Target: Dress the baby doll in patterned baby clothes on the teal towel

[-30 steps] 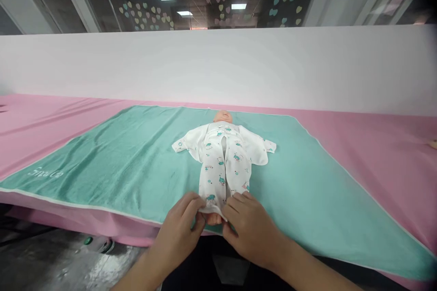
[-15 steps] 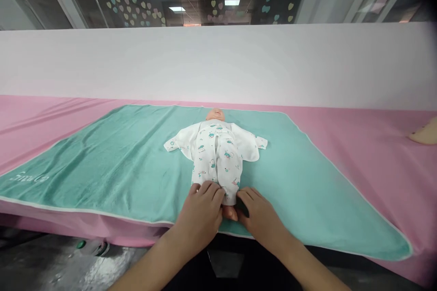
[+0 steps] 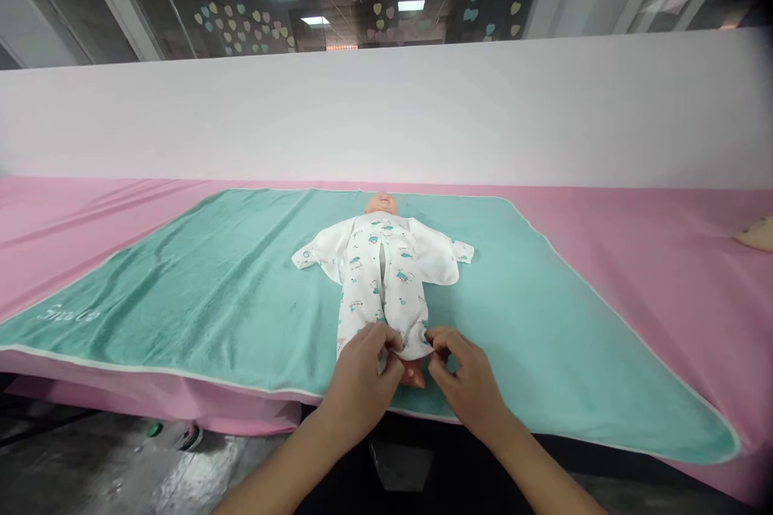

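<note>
A baby doll (image 3: 382,203) lies on its back on a teal towel (image 3: 519,322), head away from me. White baby clothes (image 3: 403,273) with small teal prints cover it, the sleeves spread to both sides. My left hand (image 3: 369,366) pinches the inner side of the trouser cuff on the leg at the right. On the outer side, my right hand (image 3: 462,370) pinches the same cuff, fingers closed. Between my hands the doll's bare foot (image 3: 413,374) pokes out below the hem. The other foot is hidden behind my left hand and arm.
A pink cover (image 3: 652,257) lies under the towel, and a white wall panel (image 3: 386,113) stands behind. At the right edge a beige object (image 3: 758,233) is partly in view. A clear bottle (image 3: 175,434) lies on the floor at lower left.
My fingers now pinch both sides of the cuff, and the hem is pulled wider and bunched. My right hand has shifted slightly right. More of the foot shows.
</note>
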`<state>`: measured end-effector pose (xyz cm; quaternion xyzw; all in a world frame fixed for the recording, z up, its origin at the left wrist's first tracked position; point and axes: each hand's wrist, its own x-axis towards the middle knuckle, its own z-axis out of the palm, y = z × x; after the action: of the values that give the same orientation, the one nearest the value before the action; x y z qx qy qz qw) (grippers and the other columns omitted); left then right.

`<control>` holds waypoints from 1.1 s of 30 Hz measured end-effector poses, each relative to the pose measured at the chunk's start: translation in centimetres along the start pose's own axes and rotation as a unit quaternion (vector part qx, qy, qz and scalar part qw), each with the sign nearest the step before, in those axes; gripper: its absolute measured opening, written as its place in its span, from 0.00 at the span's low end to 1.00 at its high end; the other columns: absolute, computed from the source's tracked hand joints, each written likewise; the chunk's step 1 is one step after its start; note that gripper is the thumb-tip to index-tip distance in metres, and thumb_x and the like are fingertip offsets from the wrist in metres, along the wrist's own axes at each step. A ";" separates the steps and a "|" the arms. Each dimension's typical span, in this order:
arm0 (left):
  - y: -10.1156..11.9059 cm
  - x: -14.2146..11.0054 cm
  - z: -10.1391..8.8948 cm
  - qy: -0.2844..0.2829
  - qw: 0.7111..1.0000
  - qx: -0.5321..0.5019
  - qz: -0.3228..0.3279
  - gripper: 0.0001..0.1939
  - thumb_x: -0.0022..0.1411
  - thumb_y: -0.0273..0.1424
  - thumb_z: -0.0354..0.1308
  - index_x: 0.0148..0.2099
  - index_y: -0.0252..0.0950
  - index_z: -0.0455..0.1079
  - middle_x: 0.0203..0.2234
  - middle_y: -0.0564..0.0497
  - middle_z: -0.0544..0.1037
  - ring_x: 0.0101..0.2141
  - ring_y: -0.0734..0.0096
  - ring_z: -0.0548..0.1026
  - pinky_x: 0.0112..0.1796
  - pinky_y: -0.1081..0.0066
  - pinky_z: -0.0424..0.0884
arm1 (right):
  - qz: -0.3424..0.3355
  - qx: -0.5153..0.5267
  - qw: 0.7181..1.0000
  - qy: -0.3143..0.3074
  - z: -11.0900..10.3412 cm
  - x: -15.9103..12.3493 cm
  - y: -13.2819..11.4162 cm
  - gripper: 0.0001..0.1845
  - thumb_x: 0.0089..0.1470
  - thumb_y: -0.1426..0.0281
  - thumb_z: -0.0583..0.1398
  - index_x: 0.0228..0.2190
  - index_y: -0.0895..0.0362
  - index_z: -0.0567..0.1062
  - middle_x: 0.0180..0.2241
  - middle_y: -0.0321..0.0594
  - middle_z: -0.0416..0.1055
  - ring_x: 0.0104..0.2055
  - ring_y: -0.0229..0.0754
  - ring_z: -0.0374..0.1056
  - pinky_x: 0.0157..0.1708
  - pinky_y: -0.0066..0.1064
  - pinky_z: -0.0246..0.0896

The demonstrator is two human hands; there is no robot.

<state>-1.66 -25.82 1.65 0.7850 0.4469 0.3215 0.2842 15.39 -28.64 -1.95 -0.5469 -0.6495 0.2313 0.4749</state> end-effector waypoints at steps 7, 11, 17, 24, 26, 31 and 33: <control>0.8 -0.2 -0.4 -0.105 0.985 -0.130 -0.046 0.08 0.54 0.24 0.48 0.38 0.39 0.61 0.32 0.53 0.71 0.34 0.69 0.69 0.35 0.69 0.66 | 0.123 0.216 0.965 -0.085 -0.5 0.6 0.0 0.03 0.48 0.72 0.51 0.28 0.53 0.61 0.26 0.33 0.63 0.27 0.36 0.61 0.26 0.28 0.58; 0.9 -1.8 0.4 -0.093 0.976 0.170 0.097 0.17 0.50 0.18 0.46 0.42 0.39 0.62 0.36 0.49 0.70 0.37 0.61 0.68 0.39 0.60 0.64 | 0.095 0.133 0.977 -0.136 -1.3 -0.7 0.2 0.06 0.52 0.72 0.51 0.32 0.52 0.65 0.30 0.34 0.66 0.33 0.39 0.63 0.34 0.31 0.60; 1.1 -3.2 -2.8 -0.078 0.984 0.115 0.116 0.15 0.47 0.18 0.47 0.36 0.41 0.62 0.29 0.52 0.71 0.32 0.66 0.68 0.35 0.67 0.65 | 0.030 -0.024 0.953 -0.302 -5.5 0.1 -0.4 0.07 0.51 0.73 0.53 0.28 0.51 0.70 0.28 0.34 0.69 0.30 0.39 0.63 0.30 0.30 0.57; -9.4 10.3 -8.5 0.110 0.979 0.153 -0.076 0.10 0.58 0.33 0.46 0.36 0.37 0.67 0.36 0.48 0.74 0.38 0.65 0.71 0.39 0.68 0.65 | 0.135 -0.126 0.983 -0.009 -7.8 12.8 6.5 0.15 0.52 0.58 0.52 0.34 0.55 0.70 0.36 0.40 0.70 0.37 0.42 0.65 0.34 0.30 0.56; -12.4 15.1 -9.4 0.126 0.958 0.223 -0.129 0.16 0.58 0.39 0.47 0.42 0.35 0.67 0.45 0.42 0.71 0.44 0.58 0.69 0.41 0.65 0.64 | 0.171 -0.197 0.965 0.027 -7.3 16.9 8.8 0.18 0.52 0.56 0.52 0.35 0.57 0.70 0.39 0.44 0.70 0.40 0.43 0.65 0.35 0.30 0.55; -15.5 22.3 -10.0 0.031 0.942 0.200 -0.269 0.22 0.55 0.47 0.49 0.28 0.32 0.69 0.32 0.37 0.76 0.36 0.51 0.73 0.32 0.65 0.63 | 0.225 -0.252 0.941 0.000 -5.9 23.0 11.4 0.20 0.45 0.52 0.56 0.24 0.57 0.69 0.29 0.46 0.71 0.34 0.47 0.66 0.29 0.31 0.52; -15.6 23.3 -9.9 0.042 0.949 0.184 -0.254 0.17 0.55 0.43 0.51 0.25 0.34 0.68 0.28 0.41 0.76 0.33 0.56 0.73 0.29 0.68 0.62 | 0.210 -0.231 0.950 -0.016 -5.7 23.8 11.5 0.17 0.41 0.55 0.60 0.22 0.57 0.68 0.27 0.43 0.70 0.31 0.44 0.65 0.27 0.29 0.51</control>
<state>-8.11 3.15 2.35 0.6700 0.6943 0.1840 0.1878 27.16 -4.37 -0.16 -0.7619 -0.5633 0.1779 0.2658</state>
